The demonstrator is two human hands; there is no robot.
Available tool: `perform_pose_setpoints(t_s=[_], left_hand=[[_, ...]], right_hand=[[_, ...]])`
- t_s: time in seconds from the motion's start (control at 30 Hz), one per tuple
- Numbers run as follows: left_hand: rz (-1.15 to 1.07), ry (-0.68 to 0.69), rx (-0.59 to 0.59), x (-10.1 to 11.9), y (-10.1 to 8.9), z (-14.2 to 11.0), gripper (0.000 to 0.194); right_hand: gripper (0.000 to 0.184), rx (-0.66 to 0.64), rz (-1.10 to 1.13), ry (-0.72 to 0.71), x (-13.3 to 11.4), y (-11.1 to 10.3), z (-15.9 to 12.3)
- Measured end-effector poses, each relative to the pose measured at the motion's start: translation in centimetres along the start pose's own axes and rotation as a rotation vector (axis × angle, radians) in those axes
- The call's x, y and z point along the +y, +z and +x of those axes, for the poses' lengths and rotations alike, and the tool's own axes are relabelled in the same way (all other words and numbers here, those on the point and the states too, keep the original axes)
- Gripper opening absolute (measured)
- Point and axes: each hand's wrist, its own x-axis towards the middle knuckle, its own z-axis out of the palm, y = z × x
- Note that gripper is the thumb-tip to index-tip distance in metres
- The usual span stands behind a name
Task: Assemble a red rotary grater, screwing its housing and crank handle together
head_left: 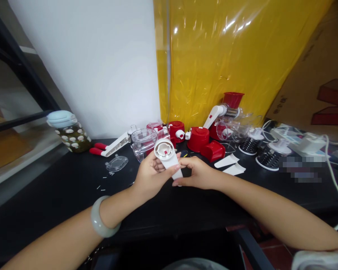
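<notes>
Above the near part of the black table I hold a white plastic crank handle [169, 159]. Its round socket end points up and away from me, with a small red piece visible inside. My left hand [152, 174] is closed around its left side, the thumb lying across the front. My right hand [195, 172] pinches the lower, narrow end between thumb and fingers. Just beyond lie clear plastic grater housings [144, 139] and a red cup-like part [213, 150]. Two white curved strips [230, 164] rest to the right of my right hand.
Red grater bases [198, 138] stand along the back, near an assembled rotary grater [232, 108]. Drum graters [273, 154] and a white cable [334, 187] are at right. At left are a patterned bottle [71, 133], red-tipped white handles [112, 146] and a clear disc [116, 163].
</notes>
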Motion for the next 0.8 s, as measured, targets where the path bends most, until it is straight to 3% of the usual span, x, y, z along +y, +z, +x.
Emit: perform_pose_setpoints(t_s=[0.17,0.3,0.47,0.67,0.8], left_hand=[[-0.008,-0.045,-0.015,0.4,-0.3,0.3,0.047],[-0.027,-0.060,-0.046,0.7,-0.3,0.3,0.045],[-0.029,-0.052,-0.065,0.9,0.0,0.1,0.047],[-0.038,-0.031,-0.095,1.5,-0.1,0.2,0.056],[0.019,-0.047,-0.198,3.6,-1.1,0.9,0.048]], right_hand=[[0.030,-0.016,-0.001,-0.092,0.7,-0.7,0.1],[0.053,-0.008,0.012,-0.129,1.4,-1.2,0.2],[0.070,0.139,0.033,-0.135,1.8,-1.7,0.3],[0.071,0.264,-0.031,-0.056,2.5,-2.6,0.5],[0.053,0.239,-0.158,-0.037,2.2,-2.4,1.1]])
